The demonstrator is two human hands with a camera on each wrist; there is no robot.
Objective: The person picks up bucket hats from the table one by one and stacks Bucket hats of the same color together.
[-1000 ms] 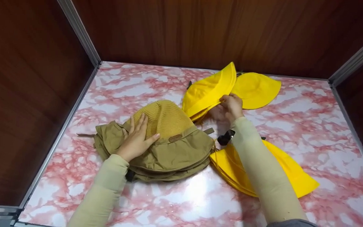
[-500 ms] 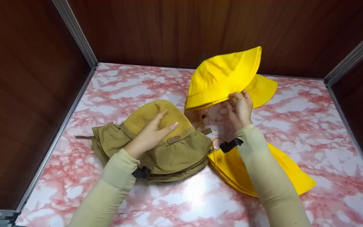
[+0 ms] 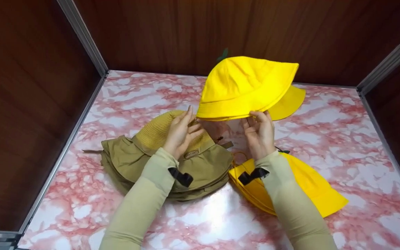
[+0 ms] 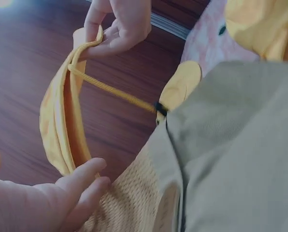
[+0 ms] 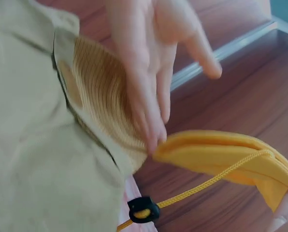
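A yellow bucket hat (image 3: 245,86) is held up off the table, crown up, by my right hand (image 3: 260,133), which pinches its brim edge between thumb and fingers. From the hat hangs a yellow cord with a black toggle (image 5: 144,210). My left hand (image 3: 181,133) is at the brim's left end, fingers extended and thumb apart; in the right wrist view its fingertips (image 5: 156,137) are right at the brim edge. Below the left hand lies a stack of olive sun hats with a tan woven crown (image 3: 151,137) and a small brown label (image 3: 191,153).
Another yellow hat (image 3: 288,104) lies at the back, partly behind the held one. More yellow hats (image 3: 321,187) lie stacked front right, partly under the right forearm. Dark wood panels (image 3: 172,34) enclose the pink-and-white marbled table (image 3: 346,139) on three sides.
My right hand has lifted the yellow hat off the table and turned it more level. My left hand has left the olive hats' crown and moved right, up to the yellow brim.
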